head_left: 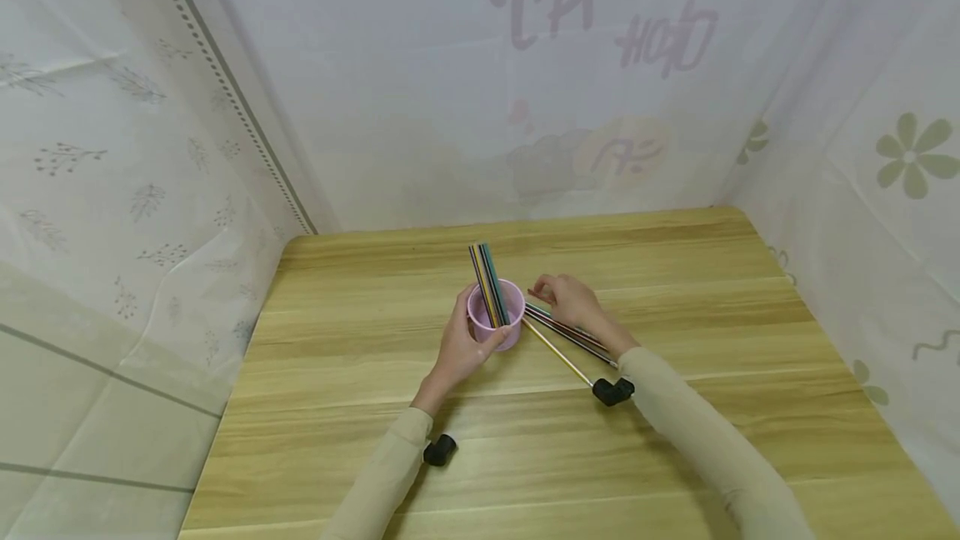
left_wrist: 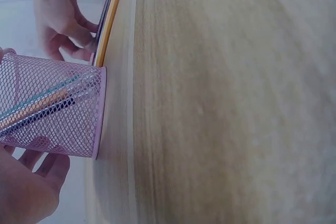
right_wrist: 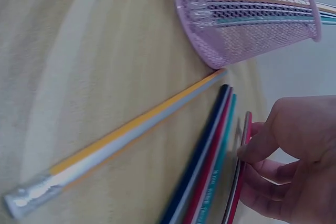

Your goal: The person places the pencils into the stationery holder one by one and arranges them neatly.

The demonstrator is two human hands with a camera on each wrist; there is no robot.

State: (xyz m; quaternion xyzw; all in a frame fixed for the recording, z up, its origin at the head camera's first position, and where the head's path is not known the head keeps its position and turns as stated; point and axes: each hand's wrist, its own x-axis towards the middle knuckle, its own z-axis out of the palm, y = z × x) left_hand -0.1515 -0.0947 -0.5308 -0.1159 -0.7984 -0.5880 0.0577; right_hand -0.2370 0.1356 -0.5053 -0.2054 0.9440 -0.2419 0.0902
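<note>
My left hand (head_left: 459,350) grips a pink mesh pencil cup (left_wrist: 58,124), fingers and thumb around its side. Standing in the cup, several pencils (head_left: 487,283) lean to the left in the head view, with yellow, dark and teal ones among them. To the right of the cup, my right hand (head_left: 576,303) pinches a red pencil (right_wrist: 245,137) between thumb and fingers. Beside that pencil, a dark blue pencil (right_wrist: 198,153), another red pencil (right_wrist: 213,150) and a teal pencil (right_wrist: 218,166) lie together on the table. A yellow pencil (right_wrist: 131,127) lies apart, its far end at the cup's base.
The wood-grain table (head_left: 337,382) stretches to a pale printed curtain (head_left: 420,107) at the back, with more curtain at both sides. Black wrist mounts, one by the left sleeve (head_left: 440,450) and one by the right (head_left: 613,392), hang close over the table.
</note>
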